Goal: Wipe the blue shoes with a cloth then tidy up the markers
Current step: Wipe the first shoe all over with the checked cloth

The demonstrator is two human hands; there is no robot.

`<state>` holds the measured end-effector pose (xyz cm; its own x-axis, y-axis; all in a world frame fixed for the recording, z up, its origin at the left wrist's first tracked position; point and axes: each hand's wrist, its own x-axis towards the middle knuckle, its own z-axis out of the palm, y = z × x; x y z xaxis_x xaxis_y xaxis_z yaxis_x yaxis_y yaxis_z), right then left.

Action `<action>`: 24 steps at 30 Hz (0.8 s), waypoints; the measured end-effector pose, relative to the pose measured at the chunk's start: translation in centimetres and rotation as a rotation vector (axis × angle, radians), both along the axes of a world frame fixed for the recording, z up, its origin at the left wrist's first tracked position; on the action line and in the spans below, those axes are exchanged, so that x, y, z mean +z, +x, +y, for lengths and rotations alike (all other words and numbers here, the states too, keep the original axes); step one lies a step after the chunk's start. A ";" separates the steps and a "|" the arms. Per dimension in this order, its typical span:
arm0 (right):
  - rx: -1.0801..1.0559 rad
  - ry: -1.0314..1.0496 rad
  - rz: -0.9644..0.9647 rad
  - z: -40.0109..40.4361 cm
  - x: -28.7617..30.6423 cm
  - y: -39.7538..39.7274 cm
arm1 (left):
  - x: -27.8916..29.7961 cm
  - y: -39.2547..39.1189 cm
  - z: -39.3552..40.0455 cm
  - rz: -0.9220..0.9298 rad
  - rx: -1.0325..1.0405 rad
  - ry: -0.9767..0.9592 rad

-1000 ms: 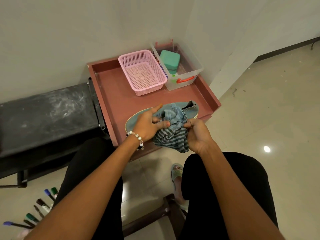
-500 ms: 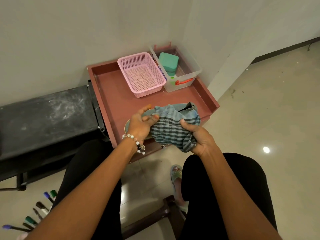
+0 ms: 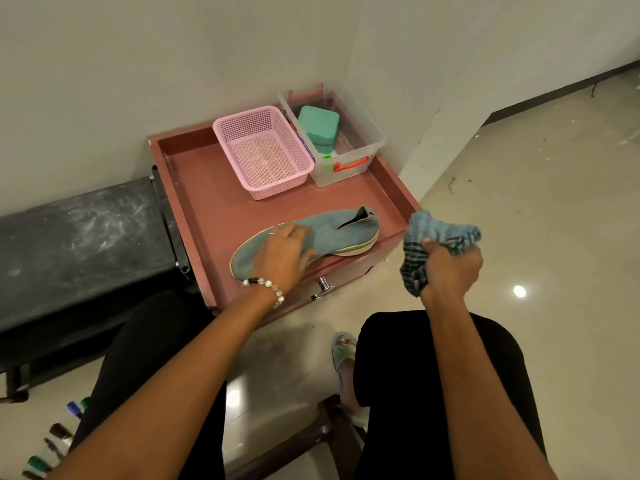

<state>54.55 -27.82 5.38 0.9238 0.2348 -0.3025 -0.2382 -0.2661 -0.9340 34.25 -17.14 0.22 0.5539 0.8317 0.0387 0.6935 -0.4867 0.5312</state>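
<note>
A blue knit shoe (image 3: 341, 232) lies on its side near the front edge of the reddish tray-topped cabinet (image 3: 204, 199). My left hand (image 3: 282, 252) rests on the toe half of the shoe, fingers spread over it. My right hand (image 3: 450, 268) is off to the right of the cabinet and grips a bunched blue striped cloth (image 3: 436, 235), clear of the shoe. Several markers (image 3: 52, 441) lie on the floor at the bottom left, partly hidden by my left arm and leg.
A pink mesh basket (image 3: 263, 150) and a clear plastic box (image 3: 343, 133) holding a teal case stand at the back of the tray. A dark bench (image 3: 79, 230) sits left of the cabinet. Tiled floor stretches to the right; my sandalled foot (image 3: 344, 355) is below.
My right hand has pulled the cloth off the shoe and moved it right, past the cabinet's edge. My left hand now lies flat on the uncovered shoe.
</note>
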 end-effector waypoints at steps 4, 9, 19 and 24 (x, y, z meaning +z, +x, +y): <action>0.333 -0.160 -0.447 2.5 -2.7 -2.6 | -1.9 2.4 -0.5 0.411 -0.238 0.198; 0.877 -0.485 -0.835 3.7 -7.7 -6.7 | -4.9 2.4 -1.0 0.576 -0.185 0.129; 1.410 -0.678 -1.251 4.2 -4.4 0.8 | -5.2 2.7 -1.0 0.503 -0.153 0.090; 1.078 -0.585 -0.948 4.4 -6.6 -6.2 | -5.4 2.5 -0.8 0.497 -0.155 0.066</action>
<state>48.35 -23.41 -1.20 0.3003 0.9538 -0.0088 0.8978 -0.2858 -0.3351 36.75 -17.97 -5.21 0.6353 0.7431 -0.2103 0.7712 -0.6250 0.1209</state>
